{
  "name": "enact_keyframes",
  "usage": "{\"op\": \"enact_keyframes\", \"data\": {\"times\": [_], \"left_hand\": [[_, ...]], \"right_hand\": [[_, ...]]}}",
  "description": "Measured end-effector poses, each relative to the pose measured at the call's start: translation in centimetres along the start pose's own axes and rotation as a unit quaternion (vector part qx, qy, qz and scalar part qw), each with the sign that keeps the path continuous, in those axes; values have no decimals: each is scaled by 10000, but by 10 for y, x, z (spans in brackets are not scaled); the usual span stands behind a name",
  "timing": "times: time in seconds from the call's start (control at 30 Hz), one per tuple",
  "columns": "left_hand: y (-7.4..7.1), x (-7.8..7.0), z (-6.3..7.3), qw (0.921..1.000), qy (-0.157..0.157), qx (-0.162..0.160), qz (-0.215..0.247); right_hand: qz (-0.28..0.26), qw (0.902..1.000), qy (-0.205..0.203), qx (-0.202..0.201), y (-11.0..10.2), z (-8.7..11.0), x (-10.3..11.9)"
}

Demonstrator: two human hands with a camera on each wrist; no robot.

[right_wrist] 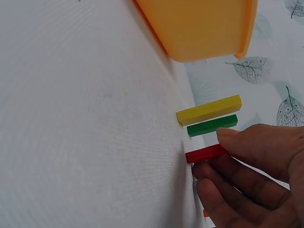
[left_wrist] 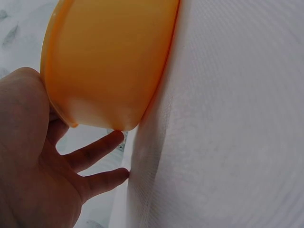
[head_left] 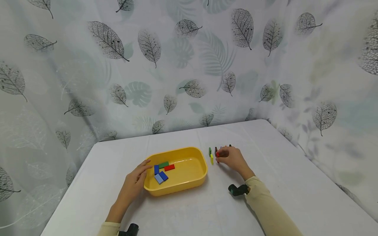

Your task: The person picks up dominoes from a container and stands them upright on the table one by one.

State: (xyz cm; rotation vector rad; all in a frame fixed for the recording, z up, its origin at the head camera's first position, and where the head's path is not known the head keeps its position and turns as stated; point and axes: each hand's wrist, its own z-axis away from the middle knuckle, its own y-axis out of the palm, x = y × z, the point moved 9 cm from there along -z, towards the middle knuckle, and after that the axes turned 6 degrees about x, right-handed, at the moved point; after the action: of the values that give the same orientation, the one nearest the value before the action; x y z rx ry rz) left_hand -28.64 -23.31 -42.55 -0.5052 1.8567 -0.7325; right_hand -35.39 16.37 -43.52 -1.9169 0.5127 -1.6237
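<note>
My left hand (head_left: 136,178) rests against the left end of a yellow plastic tray (head_left: 177,189), its fingers at the rim. In the left wrist view the fingers are spread, a fingertip by the wall of the tray (left_wrist: 109,71). Inside the tray lie a green block (head_left: 163,165), a red block (head_left: 169,167) and several blue ones. To the right of the tray, my right hand (head_left: 233,159) pinches a red domino block (right_wrist: 205,153) standing upright on the table. Beside it stand a yellow block (right_wrist: 209,110) and a green block (right_wrist: 212,125).
Behind the right hand stand more blocks, among them a brown block (head_left: 216,151), partly hidden by the fingers. A white cloth covers the table (head_left: 189,213). Leaf-printed curtains (head_left: 189,65) hang behind and beside it.
</note>
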Motion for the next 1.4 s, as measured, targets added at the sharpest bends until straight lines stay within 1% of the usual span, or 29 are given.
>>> {"op": "enact_keyframes", "data": {"times": [0.23,0.57,0.9,1.13,1.3,1.4], "left_hand": [[0,0,0,10000,-20,-1,-8],[1,2,0,10000,-12,3,-5],[0,-1,1,10000,-54,1,-21],[0,1,1,10000,-39,9,27],[0,1,1,10000,-34,-22,55],[0,1,1,9999,-30,-14,106]], "right_hand": [[28,10000,-36,18,1,0,0],[30,9999,90,107,4,0,-3],[171,9996,73,229,1,1,2],[299,9992,-124,223,-8,4,18],[441,9985,-330,12,-20,8,35],[436,9981,-404,-147,-24,11,47]]}}
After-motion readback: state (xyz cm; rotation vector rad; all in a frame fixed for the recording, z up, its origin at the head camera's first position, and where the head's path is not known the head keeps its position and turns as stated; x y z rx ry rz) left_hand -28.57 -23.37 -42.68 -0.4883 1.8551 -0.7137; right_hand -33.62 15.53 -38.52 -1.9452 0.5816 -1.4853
